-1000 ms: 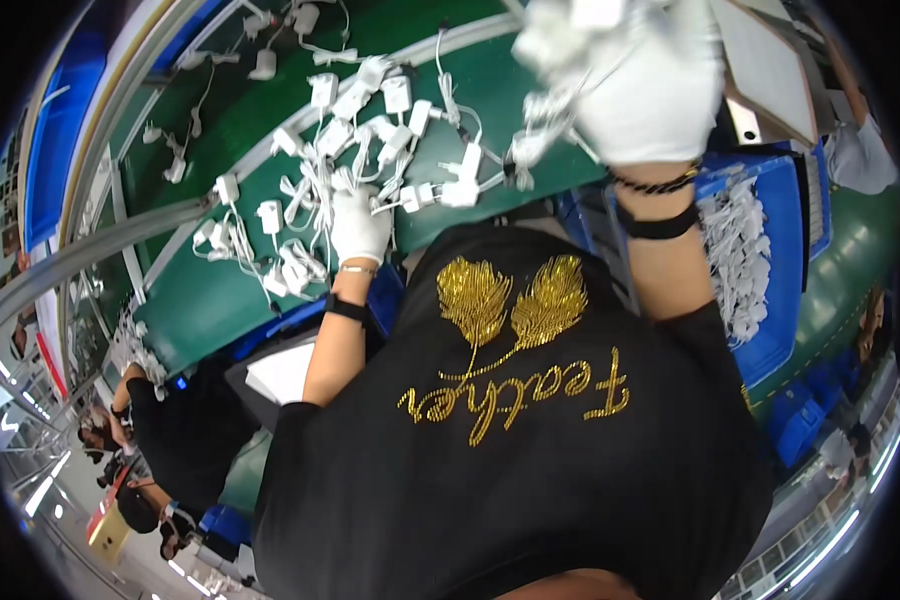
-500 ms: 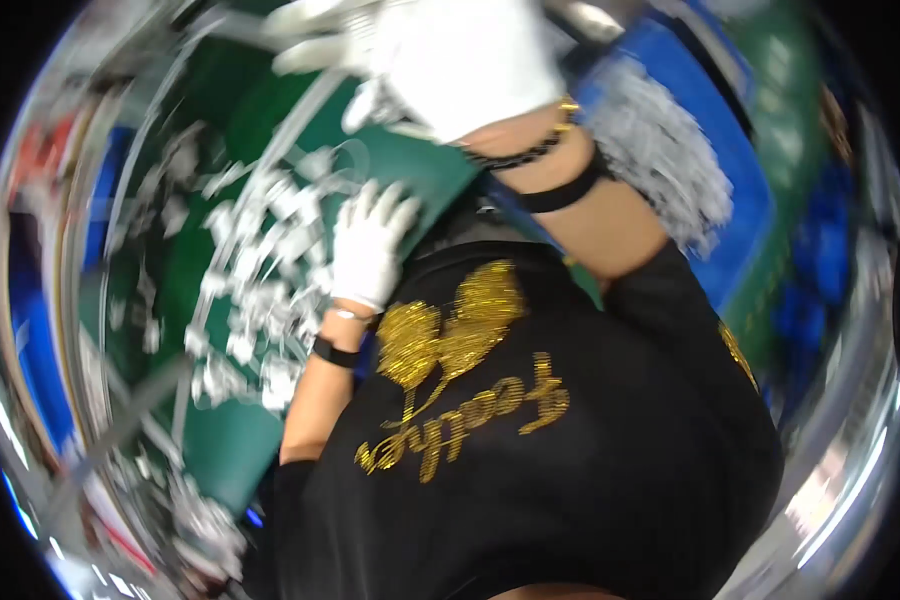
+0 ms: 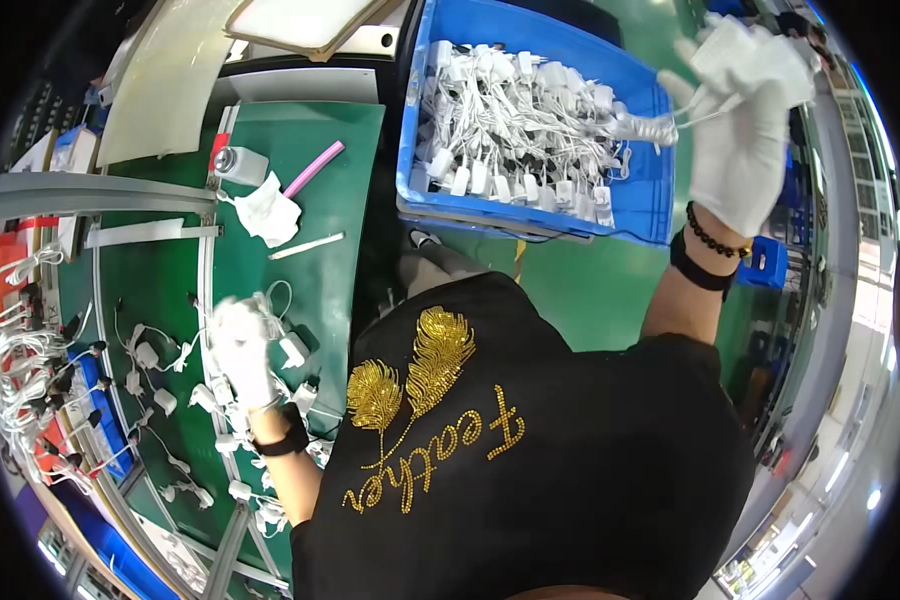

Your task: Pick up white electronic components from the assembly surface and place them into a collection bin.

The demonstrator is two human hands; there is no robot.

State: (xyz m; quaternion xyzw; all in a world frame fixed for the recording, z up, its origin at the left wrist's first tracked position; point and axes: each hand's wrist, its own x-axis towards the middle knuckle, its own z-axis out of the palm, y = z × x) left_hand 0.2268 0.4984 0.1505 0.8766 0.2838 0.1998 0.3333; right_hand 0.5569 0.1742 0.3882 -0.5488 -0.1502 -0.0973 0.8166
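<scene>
My right hand (image 3: 740,165), in a white glove, is raised at the right rim of the blue bin and closed on white power adapters (image 3: 755,62), blurred by motion. A white cord runs from it to a coiled cable bundle (image 3: 645,128) at the bin's right edge. The blue bin (image 3: 540,215) holds many white adapters with bundled cords. My left hand (image 3: 240,345), also gloved, is over the green bench (image 3: 315,270) among loose white adapters; glare and blur hide its fingers. Beside it lie an adapter (image 3: 293,350) and a looped cord (image 3: 280,296).
A white bottle (image 3: 241,165), a crumpled white cloth (image 3: 267,212), a pink stick (image 3: 313,168) and a white pen-like stick (image 3: 306,246) lie on the bench. Metal rails (image 3: 100,195) cross on the left. More corded adapters (image 3: 30,370) are heaped at the far left.
My right hand has swung from the top middle to the right side, beyond the bin. My left hand has moved left and down along the bench. The view has turned, bringing the bin to the top middle.
</scene>
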